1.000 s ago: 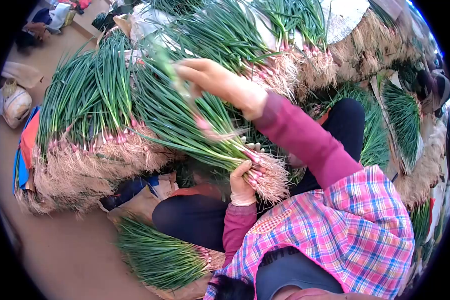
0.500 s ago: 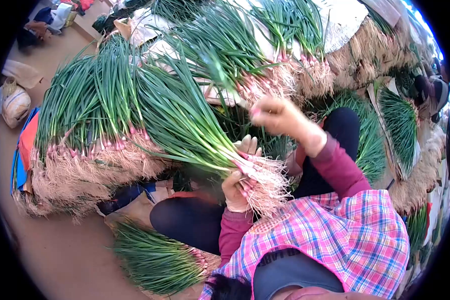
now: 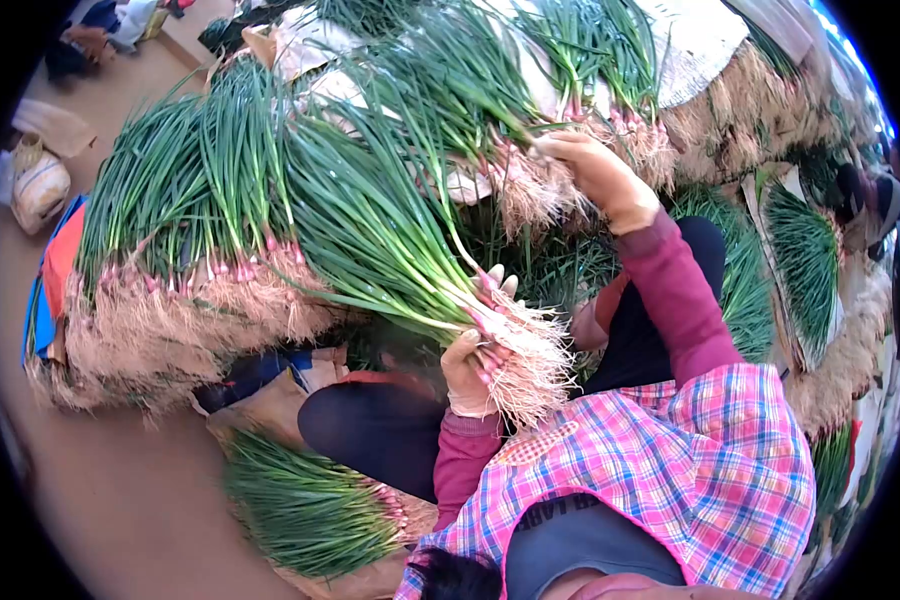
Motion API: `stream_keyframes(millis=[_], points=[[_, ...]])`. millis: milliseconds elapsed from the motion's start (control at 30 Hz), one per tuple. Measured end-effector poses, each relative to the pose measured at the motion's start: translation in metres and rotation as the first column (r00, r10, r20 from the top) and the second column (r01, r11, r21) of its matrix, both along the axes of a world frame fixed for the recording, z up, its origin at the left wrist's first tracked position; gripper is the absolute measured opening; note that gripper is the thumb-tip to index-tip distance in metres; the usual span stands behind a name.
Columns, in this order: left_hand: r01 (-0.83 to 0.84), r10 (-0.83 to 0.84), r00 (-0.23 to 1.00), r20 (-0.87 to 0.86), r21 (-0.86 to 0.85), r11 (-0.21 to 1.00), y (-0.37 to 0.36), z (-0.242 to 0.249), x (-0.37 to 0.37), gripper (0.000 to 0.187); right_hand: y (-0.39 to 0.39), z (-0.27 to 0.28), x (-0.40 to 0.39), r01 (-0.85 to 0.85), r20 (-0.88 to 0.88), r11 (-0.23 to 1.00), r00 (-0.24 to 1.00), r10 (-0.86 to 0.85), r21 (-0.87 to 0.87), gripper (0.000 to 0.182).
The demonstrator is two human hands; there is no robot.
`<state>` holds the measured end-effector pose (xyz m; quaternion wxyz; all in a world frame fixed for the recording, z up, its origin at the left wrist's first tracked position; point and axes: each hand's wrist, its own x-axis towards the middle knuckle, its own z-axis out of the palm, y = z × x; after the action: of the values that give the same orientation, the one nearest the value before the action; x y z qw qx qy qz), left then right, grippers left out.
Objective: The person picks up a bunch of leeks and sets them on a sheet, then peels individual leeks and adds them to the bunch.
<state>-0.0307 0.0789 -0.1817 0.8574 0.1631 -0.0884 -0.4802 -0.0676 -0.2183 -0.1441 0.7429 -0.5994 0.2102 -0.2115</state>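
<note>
My left hand (image 3: 465, 378) is wrapped round the root end of a bunch of spring onions (image 3: 395, 255). The green leaves fan up and left; pinkish bulbs and pale stringy roots stick out on the right, over my lap. My right hand (image 3: 598, 178) reaches out to the pile of spring onions (image 3: 450, 90) beyond, its fingertips pinched at the lower end of a green stem there. How many stems it grips is hidden.
A thick row of spring onions (image 3: 185, 190) lies to the left, roots hanging over the edge. Another bundle (image 3: 310, 505) rests on the floor near my knee. More lie at the right (image 3: 800, 260). A stuffed sack (image 3: 38, 185) stands on the floor at far left.
My right hand, blurred before, has moved up and away from the held bunch to the pile behind. My left hand stays closed round the bunch in nearly the same place.
</note>
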Motion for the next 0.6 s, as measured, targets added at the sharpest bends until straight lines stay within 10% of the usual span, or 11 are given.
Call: stream_keyframes(millis=[33, 67, 133, 267, 400, 600], points=[[0.003, -0.003, 1.0, -0.007, -0.012, 1.0, 0.0, 0.002, 0.0, 0.089, 0.026, 0.007, -0.015, -0.109, 0.175, 0.955, 0.971, 0.162, -0.275, 0.022], [0.012, -0.01, 0.999, 0.044, -0.046, 0.999, -0.001, -0.004, 0.003, 0.089, 0.029, -0.016, -0.019, -0.293, 0.24, 0.917, 0.943, 0.231, 0.27, 0.025], [0.007, -0.008, 1.0, 0.023, 0.039, 0.999, 0.004, -0.018, 0.005, 0.068, 0.087, -0.036, -0.03, -0.258, -0.068, 0.965, 0.963, 0.261, 0.045, 0.023], [0.12, -0.143, 0.989, 0.043, 0.346, 0.93, 0.023, -0.04, 0.014, 0.03, 0.13, -0.059, -0.027, -0.107, -0.046, 0.988, 0.993, 0.113, 0.107, 0.024], [0.066, -0.068, 0.998, -0.005, 0.362, 0.93, 0.016, -0.015, 0.004, 0.029, 0.115, -0.062, 0.015, 0.08, -0.006, 0.996, 0.997, -0.08, -0.037, 0.032], [0.185, -0.201, 0.98, 0.01, 0.338, 0.923, 0.024, -0.047, 0.017, 0.039, 0.143, -0.051, 0.02, 0.071, -0.078, 0.975, 0.995, -0.055, 0.209, 0.012]])
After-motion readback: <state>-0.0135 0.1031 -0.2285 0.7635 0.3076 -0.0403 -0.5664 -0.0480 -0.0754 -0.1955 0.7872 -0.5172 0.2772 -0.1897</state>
